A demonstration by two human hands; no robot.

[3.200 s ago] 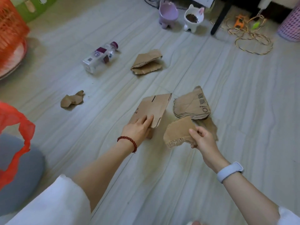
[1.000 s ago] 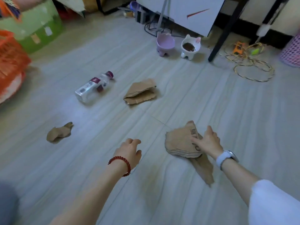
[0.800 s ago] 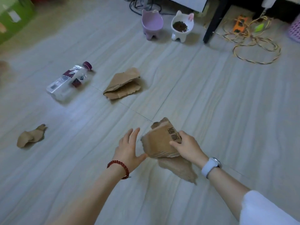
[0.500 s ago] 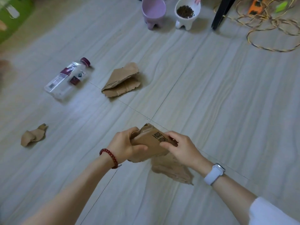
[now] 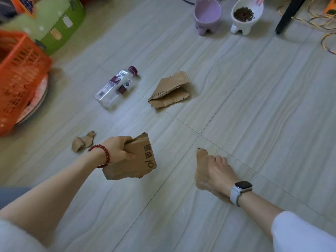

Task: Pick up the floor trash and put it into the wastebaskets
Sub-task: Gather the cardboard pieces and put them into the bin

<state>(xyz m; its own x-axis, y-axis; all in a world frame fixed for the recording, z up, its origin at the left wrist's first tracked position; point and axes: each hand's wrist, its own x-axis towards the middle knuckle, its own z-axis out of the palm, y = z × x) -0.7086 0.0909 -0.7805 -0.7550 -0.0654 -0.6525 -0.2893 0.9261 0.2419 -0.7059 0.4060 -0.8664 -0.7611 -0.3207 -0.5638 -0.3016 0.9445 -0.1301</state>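
My left hand (image 5: 118,150) grips a printed piece of brown cardboard (image 5: 140,164), held above the floor. My right hand (image 5: 218,170) lies palm down on a flat cardboard scrap (image 5: 200,166) on the floor, fingers spread over it. Farther out lie a folded cardboard piece (image 5: 171,90), a clear plastic bottle (image 5: 116,88) with a purple cap, and a small crumpled cardboard bit (image 5: 82,141). An orange mesh wastebasket (image 5: 18,77) stands at the left edge, with a green bin (image 5: 56,31) behind it.
A purple pet bowl (image 5: 207,13) and a white pet bowl (image 5: 245,15) with kibble stand at the far side. A black table leg (image 5: 289,15) and coiled yellow cord (image 5: 325,24) occupy the top right corner.
My left hand took over the printed cardboard and carried it left. My right hand let go of it and dropped onto the flat scrap beneath. The view swung left, bringing the orange basket in.
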